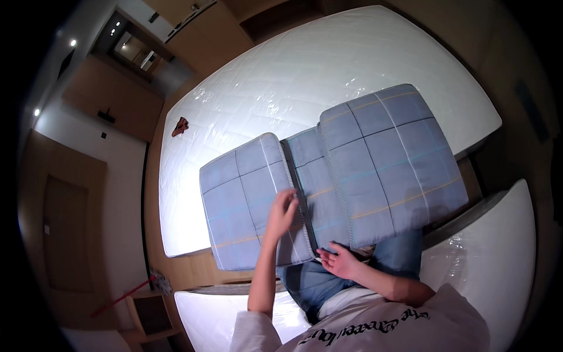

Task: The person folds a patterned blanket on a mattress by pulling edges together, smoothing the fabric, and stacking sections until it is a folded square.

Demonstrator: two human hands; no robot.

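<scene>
A grey-blue plaid padded mat (387, 163), with black, white, yellow and light blue lines, lies partly folded before me, its two ends turned in over the middle. Striped stitched edging borders the folded ends. My left hand (282, 211) is over the left folded part, near its edging, with fingers curled; whether it pinches the fabric is not clear. My right hand (338, 262) is at the near edge of the mat, close to the gap between the folds, palm partly up and fingers apart. The mat rests partly on a white mattress (246, 101) in clear plastic.
A small reddish-brown item (180, 126) lies on the mattress. Behind me are another plastic-covered mattress (488, 259) at right and a white one (220, 312) at lower left. A red-handled mop (127, 295) and a wooden cabinet (151, 314) stand at lower left.
</scene>
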